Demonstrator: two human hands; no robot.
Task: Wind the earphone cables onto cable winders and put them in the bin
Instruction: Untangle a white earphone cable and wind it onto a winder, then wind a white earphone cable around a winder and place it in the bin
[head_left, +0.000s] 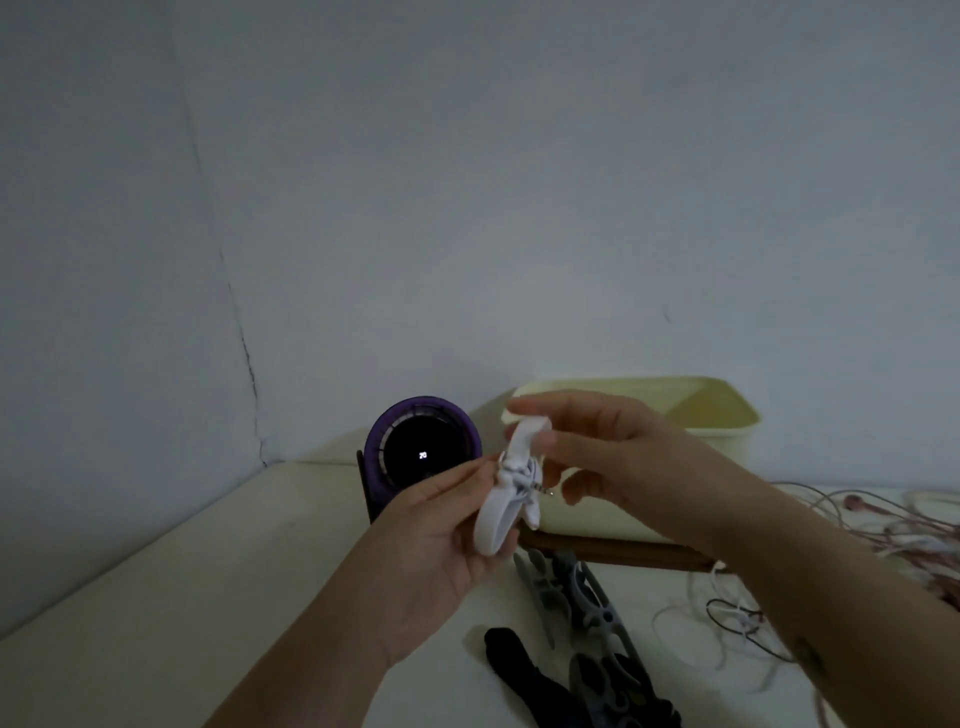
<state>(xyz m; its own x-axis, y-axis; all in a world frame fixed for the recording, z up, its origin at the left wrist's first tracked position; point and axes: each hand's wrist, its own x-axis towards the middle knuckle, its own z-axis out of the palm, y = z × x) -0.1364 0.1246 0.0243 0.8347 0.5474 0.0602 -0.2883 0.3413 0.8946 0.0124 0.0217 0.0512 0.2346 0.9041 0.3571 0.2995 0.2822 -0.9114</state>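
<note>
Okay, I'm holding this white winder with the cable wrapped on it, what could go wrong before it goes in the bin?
The jack plug pokes out free from the white winder, which the left hand and right hand both hold. Left untucked, the wrap could loosen in the cream bin. The right forearm passes over the loose earphone cables and might snag them when it moves.

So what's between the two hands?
A white winder with cable wound round its middle; the left hand grips its lower end, the right hand pinches its top. Head view shows it.
</note>
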